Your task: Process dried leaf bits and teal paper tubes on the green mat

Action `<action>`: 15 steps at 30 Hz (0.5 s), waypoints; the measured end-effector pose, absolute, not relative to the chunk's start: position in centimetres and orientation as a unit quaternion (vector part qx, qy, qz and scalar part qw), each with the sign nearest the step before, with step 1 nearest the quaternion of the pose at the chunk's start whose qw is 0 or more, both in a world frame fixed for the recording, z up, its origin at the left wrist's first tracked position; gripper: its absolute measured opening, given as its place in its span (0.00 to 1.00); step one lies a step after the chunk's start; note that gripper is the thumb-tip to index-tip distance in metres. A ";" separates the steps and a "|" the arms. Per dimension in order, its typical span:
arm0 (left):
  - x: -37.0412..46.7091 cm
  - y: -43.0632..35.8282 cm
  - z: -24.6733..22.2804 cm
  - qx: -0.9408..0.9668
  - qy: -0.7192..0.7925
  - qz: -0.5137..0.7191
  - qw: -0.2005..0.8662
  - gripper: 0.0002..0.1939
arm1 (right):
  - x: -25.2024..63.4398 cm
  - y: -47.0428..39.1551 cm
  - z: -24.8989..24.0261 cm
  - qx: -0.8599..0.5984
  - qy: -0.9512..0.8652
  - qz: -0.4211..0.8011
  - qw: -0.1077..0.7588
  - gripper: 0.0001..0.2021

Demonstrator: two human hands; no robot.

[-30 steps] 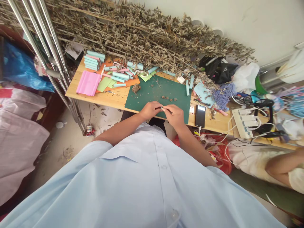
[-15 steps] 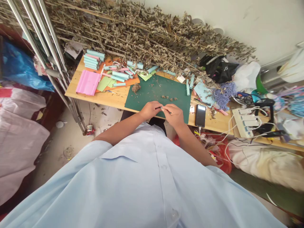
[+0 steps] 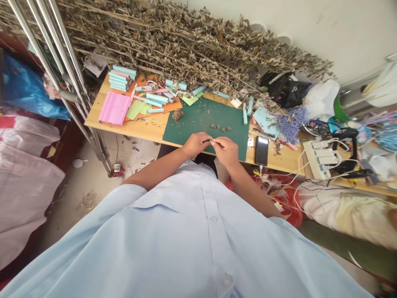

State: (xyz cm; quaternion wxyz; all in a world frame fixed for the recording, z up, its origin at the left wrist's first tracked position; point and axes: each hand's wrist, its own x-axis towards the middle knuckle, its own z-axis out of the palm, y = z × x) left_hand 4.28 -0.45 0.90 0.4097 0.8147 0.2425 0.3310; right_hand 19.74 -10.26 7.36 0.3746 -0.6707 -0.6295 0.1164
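Note:
My left hand and my right hand meet at the front edge of a green cutting mat. Their fingertips are pinched together around something small with a pale bluish glint; most of it is hidden by the fingers. Beyond the hands, several small brown clumps of dried plant lie on the mat. A bigger brown clump rests near its left edge, with crumbs scattered about. Two light-blue paper rolls lie at the mat's right edge.
Dried leafy stalks are heaped along the back. Left on the table are stacked blue rolls and pink paper. To the right are a phone, purple cord and a power strip. Metal poles stand at left.
The fingers of my right hand have shifted very slightly to the left. Both hands keep their pinch at the mat's front edge; the items on the table have not moved.

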 end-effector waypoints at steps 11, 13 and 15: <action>4.2 -0.5 0.9 0.804 0.254 0.341 0.416 0.06 | 20.4 -11.1 7.3 -0.642 -0.661 0.104 0.373 0.09; 4.2 -0.5 0.9 0.804 0.252 0.341 0.417 0.06 | 20.3 -11.1 7.5 -0.642 -0.677 0.094 0.348 0.10; 4.2 -0.5 0.8 0.805 0.250 0.341 0.417 0.07 | 20.2 -11.0 7.8 -0.649 -0.689 0.076 0.313 0.10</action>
